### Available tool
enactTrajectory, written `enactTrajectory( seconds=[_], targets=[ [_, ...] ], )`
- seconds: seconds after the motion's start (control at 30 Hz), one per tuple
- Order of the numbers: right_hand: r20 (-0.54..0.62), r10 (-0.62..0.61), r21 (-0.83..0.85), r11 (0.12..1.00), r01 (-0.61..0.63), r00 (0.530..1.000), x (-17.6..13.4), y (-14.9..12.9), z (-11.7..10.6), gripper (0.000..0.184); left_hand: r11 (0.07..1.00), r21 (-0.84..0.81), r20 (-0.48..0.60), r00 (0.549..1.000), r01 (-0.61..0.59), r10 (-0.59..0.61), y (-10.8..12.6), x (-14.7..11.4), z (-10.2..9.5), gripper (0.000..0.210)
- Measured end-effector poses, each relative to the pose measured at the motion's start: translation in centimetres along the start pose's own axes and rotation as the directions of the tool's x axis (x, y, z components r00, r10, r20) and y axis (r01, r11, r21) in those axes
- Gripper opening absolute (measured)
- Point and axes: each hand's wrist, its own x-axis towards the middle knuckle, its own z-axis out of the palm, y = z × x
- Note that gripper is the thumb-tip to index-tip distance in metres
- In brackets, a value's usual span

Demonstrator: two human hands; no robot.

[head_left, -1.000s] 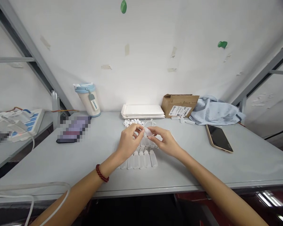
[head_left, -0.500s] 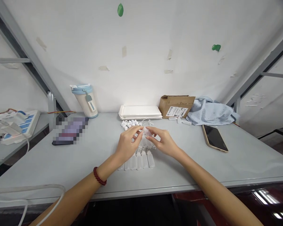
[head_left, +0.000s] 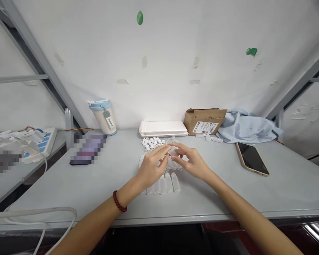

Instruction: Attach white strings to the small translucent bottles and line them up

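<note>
Over the middle of the table, my left hand [head_left: 152,167] and my right hand [head_left: 193,162] meet around a small translucent plastic bottle [head_left: 172,152]. Thumb and fingers of both hands pinch it, and the fingers partly cover it. Below my hands, several similar squeeze bottles [head_left: 176,182] lie side by side in a row, some with thin loops at their necks. More clear bottles lie under my fingers, partly hidden. Just behind my left hand is a loose pile of small white caps [head_left: 151,142].
White padded envelopes [head_left: 163,128] and a cardboard box [head_left: 205,121] stand against the wall, beside a blue cloth [head_left: 247,127]. A phone [head_left: 252,159] lies right, another phone [head_left: 89,150] left, near a tumbler [head_left: 104,118]. A white cable [head_left: 42,211] crosses the front left.
The view has shifted, so everything sits slightly further right. My fingers have shifted on the small bottle, and my left fingers now stretch across its top.
</note>
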Motion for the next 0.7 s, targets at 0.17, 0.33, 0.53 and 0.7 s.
enactTrajectory(
  seconds=[0.17,0.33,0.53,0.7],
  targets=[
    [0.011,0.07,0.089,0.994,-0.07,0.998,0.0,-0.1,0.0,0.039,0.999,0.024,0.08,0.996,0.031,-0.032,0.2,-0.1,-0.3,0.037],
    [-0.013,0.131,0.113,0.985,-0.129,0.991,0.1,0.2,0.0,0.036,0.976,0.211,0.012,0.998,0.057,-0.061,0.9,-0.1,-0.4,0.032],
    [0.025,0.215,0.361,0.909,-0.21,0.976,0.1,0.1,0.1,0.04,0.974,0.226,0.038,0.999,-0.022,0.014,1.5,-0.4,-0.1,0.033],
    [0.075,0.242,0.483,0.84,-0.247,0.967,0.2,0.1,0.3,0.039,0.971,0.238,0.115,0.993,0.003,-0.032,1.0,-0.7,0.3,0.044]
  ],
)
